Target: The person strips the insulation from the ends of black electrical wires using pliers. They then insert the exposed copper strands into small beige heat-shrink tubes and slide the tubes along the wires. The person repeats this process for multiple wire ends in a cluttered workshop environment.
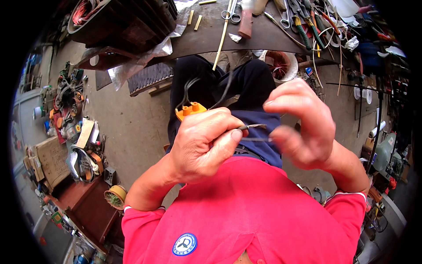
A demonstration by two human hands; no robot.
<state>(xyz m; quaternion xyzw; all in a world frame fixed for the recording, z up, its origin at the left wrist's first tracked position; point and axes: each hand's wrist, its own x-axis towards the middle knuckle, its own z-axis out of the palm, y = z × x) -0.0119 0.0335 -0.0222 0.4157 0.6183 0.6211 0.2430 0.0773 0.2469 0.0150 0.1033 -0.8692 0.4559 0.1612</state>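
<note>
Workshop floor below, the left hand pinches a wire beside an orange block, best done firmly near its bare end, while the right hand, blurred, gapes, seemingly empty.

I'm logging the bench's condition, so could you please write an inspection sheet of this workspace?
Surface: dark bench, bearing a finned housing.
Job's things: orange block against the left hand; dark wire with bared strands.
Clutter: scissors and a green-handled tool on the bench.
Hands: left hand pinches the dark wire; right hand blurred, thumb and forefinger apart.
Cables: dark leads near the orange block; reddish wires in a white bucket.
Surroundings: cardboard among piled parts at left.
</note>
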